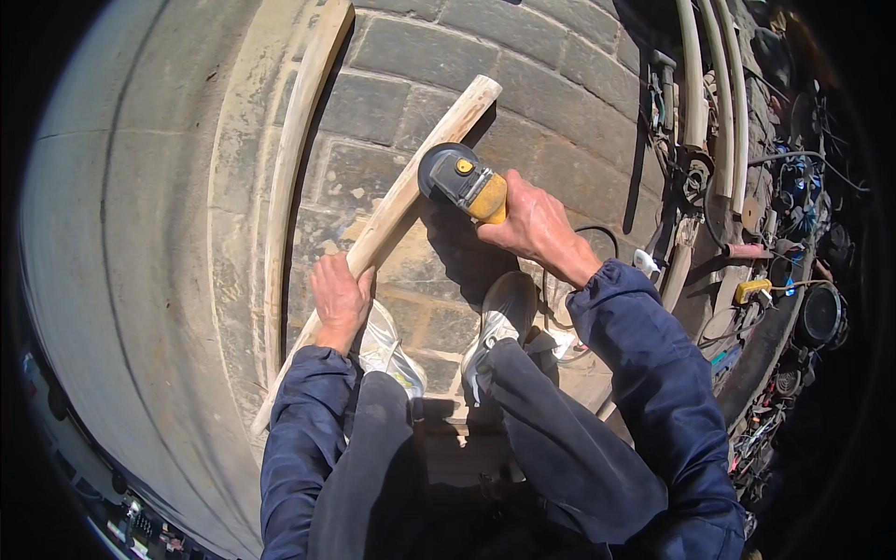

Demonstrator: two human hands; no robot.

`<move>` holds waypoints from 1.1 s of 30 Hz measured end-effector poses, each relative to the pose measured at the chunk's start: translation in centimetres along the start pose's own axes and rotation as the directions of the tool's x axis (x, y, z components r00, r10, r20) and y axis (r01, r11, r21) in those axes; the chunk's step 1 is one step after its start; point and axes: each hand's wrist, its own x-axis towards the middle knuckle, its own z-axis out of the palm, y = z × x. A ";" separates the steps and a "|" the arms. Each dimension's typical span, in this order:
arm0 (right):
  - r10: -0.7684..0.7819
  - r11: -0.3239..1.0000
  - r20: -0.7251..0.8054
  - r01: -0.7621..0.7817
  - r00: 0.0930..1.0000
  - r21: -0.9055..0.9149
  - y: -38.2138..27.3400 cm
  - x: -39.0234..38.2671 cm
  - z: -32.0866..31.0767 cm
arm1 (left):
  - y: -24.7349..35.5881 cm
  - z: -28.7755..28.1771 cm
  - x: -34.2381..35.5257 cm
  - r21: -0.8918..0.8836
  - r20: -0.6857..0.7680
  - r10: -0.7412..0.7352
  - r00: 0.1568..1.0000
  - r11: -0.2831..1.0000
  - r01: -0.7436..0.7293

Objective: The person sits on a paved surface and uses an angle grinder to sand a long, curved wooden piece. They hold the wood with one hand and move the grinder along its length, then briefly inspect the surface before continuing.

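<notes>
A pale wooden pole slants from the lower left up to the upper middle, over the stone paving. My left hand is closed around its lower part, beside my left shoe. In my right hand is a yellow and black angle grinder, gripped by its body. The grinder's dark round disc lies over the pole's upper part; whether it touches the wood I cannot tell. Part of the right fingers is hidden behind the grinder.
Another long wooden pole lies to the left along the stone edge. Several poles lean at the upper right. Beyond them are a yellow power socket, cables and heaped small tools. A black cord curves behind my right wrist.
</notes>
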 end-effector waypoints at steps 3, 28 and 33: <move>0.070 0.997 -0.081 -0.071 0.994 -0.015 2.1 3.1 -2.9 | -0.3 0.3 -0.1 0.004 -0.011 0.026 1.000 1.000 -0.026; 0.206 0.968 -0.291 -0.151 0.934 0.201 6.8 5.9 -6.5 | -0.1 0.5 0.7 -0.145 0.038 0.030 0.999 0.989 -0.024; 0.180 0.975 -0.364 -0.116 0.914 0.191 6.4 4.0 -5.1 | -0.1 0.7 0.7 -0.120 0.047 0.034 0.998 0.992 -0.028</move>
